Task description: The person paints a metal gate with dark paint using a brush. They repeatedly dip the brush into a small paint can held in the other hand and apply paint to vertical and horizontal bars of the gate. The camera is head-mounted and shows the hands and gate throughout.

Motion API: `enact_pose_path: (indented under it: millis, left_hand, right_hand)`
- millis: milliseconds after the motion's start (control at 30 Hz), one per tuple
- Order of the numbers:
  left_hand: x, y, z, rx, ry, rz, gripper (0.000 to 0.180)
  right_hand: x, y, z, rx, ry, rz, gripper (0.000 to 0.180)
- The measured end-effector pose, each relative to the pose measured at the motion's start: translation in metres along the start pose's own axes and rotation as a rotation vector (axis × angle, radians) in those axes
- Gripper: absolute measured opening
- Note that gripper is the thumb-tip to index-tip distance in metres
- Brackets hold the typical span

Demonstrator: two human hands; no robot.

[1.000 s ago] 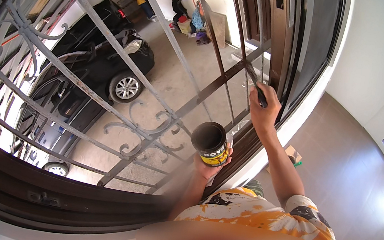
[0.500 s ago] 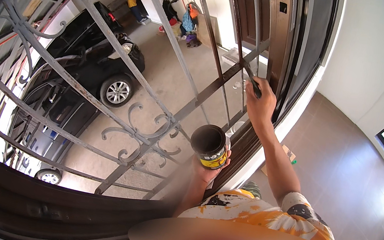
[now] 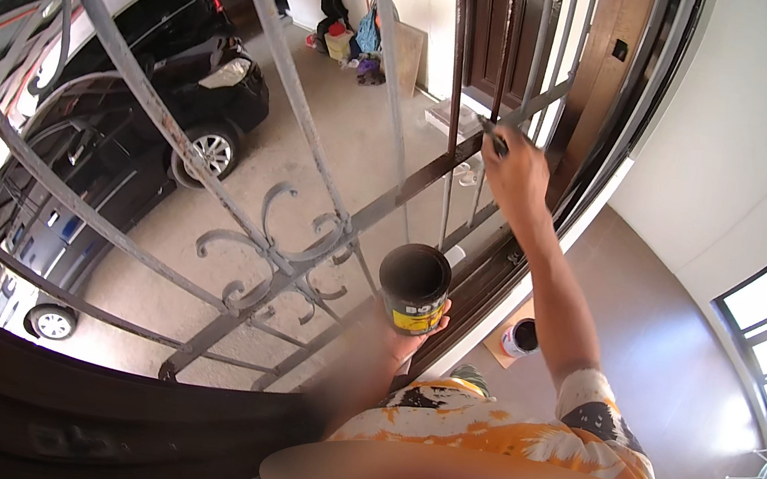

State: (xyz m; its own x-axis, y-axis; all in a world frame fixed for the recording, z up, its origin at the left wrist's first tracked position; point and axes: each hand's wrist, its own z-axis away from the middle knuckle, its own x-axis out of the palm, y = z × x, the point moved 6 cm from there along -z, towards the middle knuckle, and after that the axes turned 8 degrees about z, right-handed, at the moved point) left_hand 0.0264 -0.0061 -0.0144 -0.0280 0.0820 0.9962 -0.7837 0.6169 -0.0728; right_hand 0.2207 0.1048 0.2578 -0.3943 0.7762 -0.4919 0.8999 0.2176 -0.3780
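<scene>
A small can (image 3: 413, 290) with a dark inside and a yellow-and-black label is gripped in my left hand (image 3: 417, 340), its open top facing up. My right hand (image 3: 518, 179) is closed around a dark paintbrush (image 3: 495, 139). The brush tip is up against the metal window grille (image 3: 373, 209), near where a crossbar meets upright bars; whether it touches, I cannot tell. Bars near the brush are partly dark brown, while those farther left are mostly grey, with curled scrolls. My left forearm is partly blurred.
The brown window frame (image 3: 600, 83) runs along the grille's right side. Indoors, an open paint tin (image 3: 521, 338) stands on cardboard on the floor below my right arm. Beyond the grille are dark cars (image 3: 102, 162), a brown door (image 3: 509, 32) and bags (image 3: 369, 34).
My right hand has moved slightly up and left with the paintbrush along the grille. The view has shifted, and the paint tin on the floor now shows. My left hand still holds the can.
</scene>
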Motion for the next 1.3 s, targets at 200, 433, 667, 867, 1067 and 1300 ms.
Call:
enact_pose_path:
  millis: [200, 433, 667, 867, 1067, 1300]
  left_hand:
    - [-0.003, 0.002, 0.005, 0.056, 0.146, -0.071, 0.067]
    - [-0.005, 0.005, -0.002, -0.032, -0.082, 0.016, 0.078]
    - [0.011, -0.002, 0.007, 0.064, 0.103, -0.030, 0.065]
    - [0.021, -0.001, 0.006, 0.063, 0.103, -0.046, 0.060]
    - [0.019, 0.000, 0.008, 0.104, 0.184, -0.069, 0.059]
    - [0.019, 0.000, 0.008, 0.085, 0.192, -0.065, 0.059]
  right_hand:
    - [0.027, -0.007, -0.075, -0.146, -0.266, 0.190, 0.032]
    - [-0.005, 0.003, -0.093, 0.174, -0.337, 0.053, 0.033]
    - [0.036, 0.039, -0.106, 0.134, -0.236, 0.274, 0.032]
    - [0.032, 0.050, -0.102, 0.484, -0.431, -0.183, 0.022]
    - [0.031, 0.047, -0.114, 0.327, -0.248, 0.052, 0.031]
    - [0.056, 0.073, -0.053, 0.468, -0.442, 0.096, 0.033]
